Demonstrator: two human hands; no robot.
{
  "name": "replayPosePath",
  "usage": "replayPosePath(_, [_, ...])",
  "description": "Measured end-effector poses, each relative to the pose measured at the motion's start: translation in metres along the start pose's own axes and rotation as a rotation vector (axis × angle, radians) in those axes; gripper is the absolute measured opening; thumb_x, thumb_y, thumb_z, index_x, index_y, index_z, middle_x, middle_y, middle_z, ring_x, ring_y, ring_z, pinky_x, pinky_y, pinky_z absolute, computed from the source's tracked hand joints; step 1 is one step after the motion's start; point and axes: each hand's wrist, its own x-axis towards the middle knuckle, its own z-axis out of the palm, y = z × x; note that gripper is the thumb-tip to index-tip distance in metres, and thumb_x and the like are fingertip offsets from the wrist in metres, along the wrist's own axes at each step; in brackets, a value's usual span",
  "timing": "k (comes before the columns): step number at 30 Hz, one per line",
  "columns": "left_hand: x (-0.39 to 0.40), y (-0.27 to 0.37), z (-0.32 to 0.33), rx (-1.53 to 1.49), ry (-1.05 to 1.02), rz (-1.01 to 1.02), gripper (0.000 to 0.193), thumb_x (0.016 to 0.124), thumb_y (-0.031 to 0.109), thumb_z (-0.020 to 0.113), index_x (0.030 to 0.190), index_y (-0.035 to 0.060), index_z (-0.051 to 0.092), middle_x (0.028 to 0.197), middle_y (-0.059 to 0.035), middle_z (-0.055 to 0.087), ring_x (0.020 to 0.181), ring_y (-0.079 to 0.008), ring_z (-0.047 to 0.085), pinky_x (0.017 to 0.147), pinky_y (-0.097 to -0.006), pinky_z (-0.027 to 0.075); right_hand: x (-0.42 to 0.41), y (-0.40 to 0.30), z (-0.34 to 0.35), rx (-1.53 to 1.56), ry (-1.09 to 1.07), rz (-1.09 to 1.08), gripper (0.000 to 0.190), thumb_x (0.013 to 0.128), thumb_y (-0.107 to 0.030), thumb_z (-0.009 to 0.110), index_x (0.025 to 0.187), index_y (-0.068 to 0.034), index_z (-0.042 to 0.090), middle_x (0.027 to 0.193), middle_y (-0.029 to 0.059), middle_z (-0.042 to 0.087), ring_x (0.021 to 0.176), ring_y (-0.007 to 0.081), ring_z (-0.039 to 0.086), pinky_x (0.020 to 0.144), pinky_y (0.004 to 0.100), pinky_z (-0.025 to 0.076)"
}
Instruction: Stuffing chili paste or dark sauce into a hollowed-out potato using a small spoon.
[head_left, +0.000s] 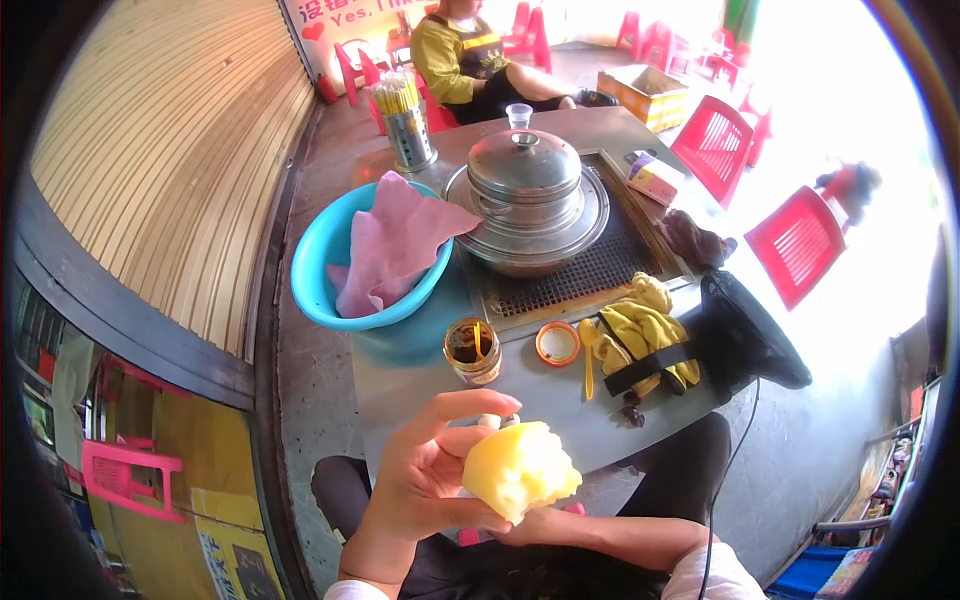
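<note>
My left hand (435, 472) holds up a torn piece of yellow steamed bun or similar food (519, 469), with the thumb below it and the fingers above. Behind and below the food lies my right hand (531, 525); most of it is hidden, so its fingers cannot be made out. Just beyond stands an uncapped glass jar (474, 352) of dark sauce with a yellow utensil in it. To its right are the upturned jar lid (558, 343), a yellow plastic spoon (588, 360) and some small dark pieces (632, 415) on the metal table (409, 386).
A blue basin (304, 289) holds a pink cloth (394, 244). Beside it a lidded steel pot (525, 169) sits over a black grate (592, 281). Yellow gloves (645, 337) and a black bag (750, 337) with a cable lie right. A seated person (465, 64) is beyond the table.
</note>
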Motion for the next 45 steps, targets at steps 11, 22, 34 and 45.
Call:
replayPosePath(11, [0.003, -0.003, -0.001, 0.052, 0.012, -0.015, 0.074, 0.063, -0.004, 0.086, 0.127, -0.0047, 0.051, 0.112, -0.0173, 0.067, 0.102, -0.0249, 0.068, 0.092, -0.0372, 0.053, -0.003, 0.02, 0.056, -0.182, 0.177, -0.086, 0.014, 0.07, -0.017, 0.064, 0.079, -0.007, 0.064, 0.073, 0.0093, 0.068, 0.07, 0.0215, 0.069, 0.066, 0.0308, 0.051])
replayPosePath(22, [0.005, -0.003, -0.006, 0.11, -0.006, -0.005, 0.064, 0.064, -0.004, 0.086, 0.12, -0.0041, 0.054, 0.108, -0.0175, 0.068, 0.1, -0.0252, 0.068, 0.092, -0.0381, 0.053, 0.0, 0.009, 0.037, -0.049, 0.046, 0.053, 0.014, 0.07, -0.014, 0.064, 0.081, -0.006, 0.062, 0.076, 0.0102, 0.068, 0.074, 0.0255, 0.069, 0.068, 0.0351, 0.054])
replayPosePath(34, [0.006, -0.001, -0.01, 0.041, -0.092, -0.213, 0.064, 0.066, -0.002, 0.086, 0.12, -0.0046, 0.053, 0.107, -0.0185, 0.069, 0.1, -0.0234, 0.068, 0.091, -0.0352, 0.053, 0.002, 0.002, 0.009, 0.035, 0.058, -0.015, 0.007, 0.071, -0.008, 0.064, 0.076, -0.004, 0.067, 0.082, 0.0119, 0.07, 0.08, 0.0261, 0.07, 0.074, 0.0371, 0.053])
replayPosePath(45, [0.009, -0.005, -0.002, -0.004, -0.093, -0.212, 0.059, 0.072, 0.002, 0.082, 0.123, -0.0024, 0.053, 0.108, -0.0192, 0.068, 0.101, -0.025, 0.067, 0.093, -0.0363, 0.052, 0.002, 0.006, 0.025, -0.066, 0.025, -0.002, 0.019, 0.074, -0.012, 0.061, 0.087, 0.001, 0.065, 0.082, 0.0125, 0.07, 0.077, 0.0238, 0.07, 0.067, 0.034, 0.054])
